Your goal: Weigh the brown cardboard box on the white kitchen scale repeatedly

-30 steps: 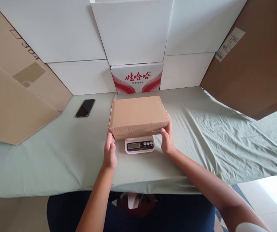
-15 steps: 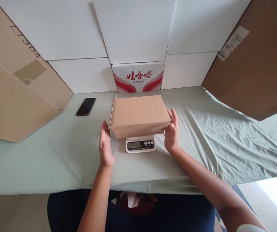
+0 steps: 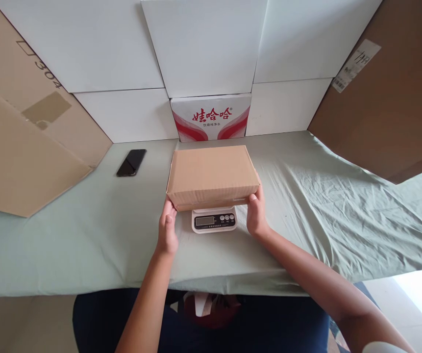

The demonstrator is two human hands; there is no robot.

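A closed brown cardboard box rests on a white digital kitchen scale, hiding the scale's platform. Only the scale's front panel, with its display and buttons, shows below the box. My left hand is at the box's near left corner, its fingers reaching under the edge and partly hidden. On the opposite side, my right hand holds the near right corner, thumb against the front face and fingers along the right side.
A black smartphone lies to the left on the green cloth. Behind stands a white and red carton against white panels. Large cardboard sheets flank the left, and another brown cardboard piece the right.
Both hands have closed inward onto the box's sides; the left came in from beside it to under its corner. The box and scale look almost unmoved.
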